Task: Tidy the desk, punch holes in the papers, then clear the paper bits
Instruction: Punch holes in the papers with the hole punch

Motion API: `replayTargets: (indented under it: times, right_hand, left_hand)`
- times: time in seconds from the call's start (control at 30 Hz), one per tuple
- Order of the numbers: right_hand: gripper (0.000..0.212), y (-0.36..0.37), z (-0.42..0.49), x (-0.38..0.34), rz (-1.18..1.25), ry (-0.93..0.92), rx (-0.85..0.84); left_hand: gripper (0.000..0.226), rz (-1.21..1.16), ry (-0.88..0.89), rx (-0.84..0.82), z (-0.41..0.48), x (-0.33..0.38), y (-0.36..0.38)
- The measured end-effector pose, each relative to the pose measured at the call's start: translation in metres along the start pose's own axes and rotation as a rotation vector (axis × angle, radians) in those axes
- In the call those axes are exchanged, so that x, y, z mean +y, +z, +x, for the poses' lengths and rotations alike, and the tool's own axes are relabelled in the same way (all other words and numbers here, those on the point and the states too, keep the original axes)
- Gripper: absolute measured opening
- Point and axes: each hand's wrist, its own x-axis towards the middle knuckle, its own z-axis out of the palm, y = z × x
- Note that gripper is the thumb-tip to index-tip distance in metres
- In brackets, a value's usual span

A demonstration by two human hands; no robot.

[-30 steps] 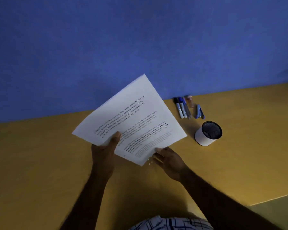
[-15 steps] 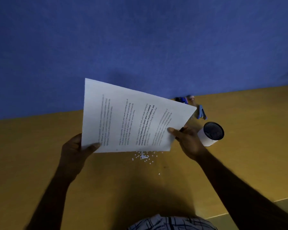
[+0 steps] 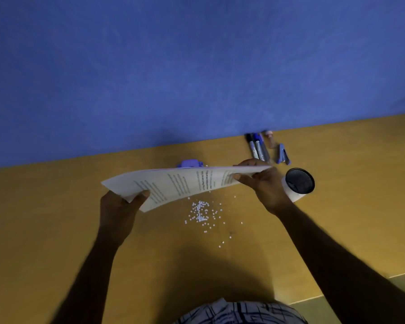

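Holding: we grip papers point(image 3: 185, 183) by opposite edges, left hand point(image 3: 117, 206) and right hand point(image 3: 264, 185) both pinching.
Debris: bits point(image 3: 201, 211) on desk point(image 3: 56, 218) between hands, below papers.
Tip: we'd likely lower papers slowly, else bits scatter.

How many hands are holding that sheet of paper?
2. The left hand grips the paper at its near left corner; the right hand pinches its right edge beside the cup. Neither is hidden.

Both arms outstretched — left hand point(image 3: 117, 208) and right hand point(image 3: 264, 187) well apart, each in a pinch on the papers point(image 3: 180, 183).
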Motion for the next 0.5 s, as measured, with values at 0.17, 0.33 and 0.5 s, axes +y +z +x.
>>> replayTargets:
  times: [0.17, 0.33, 0.5]
  right_hand:
    - [0.012, 0.002, 0.001, 0.005, -0.030, -0.032, -0.010]
    - [0.011, 0.009, 0.000, 0.020, -0.090, -0.017, -0.019]
    - [0.013, 0.009, -0.001, 0.018, -0.122, -0.043, -0.001]
  left_hand:
    - [0.032, 0.018, -0.007, 0.010, 0.000, -0.005, 0.008]
    - [0.032, 0.086, -0.061, -0.009, -0.008, -0.013, 0.023]
    - [0.032, 0.119, -0.100, 0.059, -0.013, -0.009, 0.031]
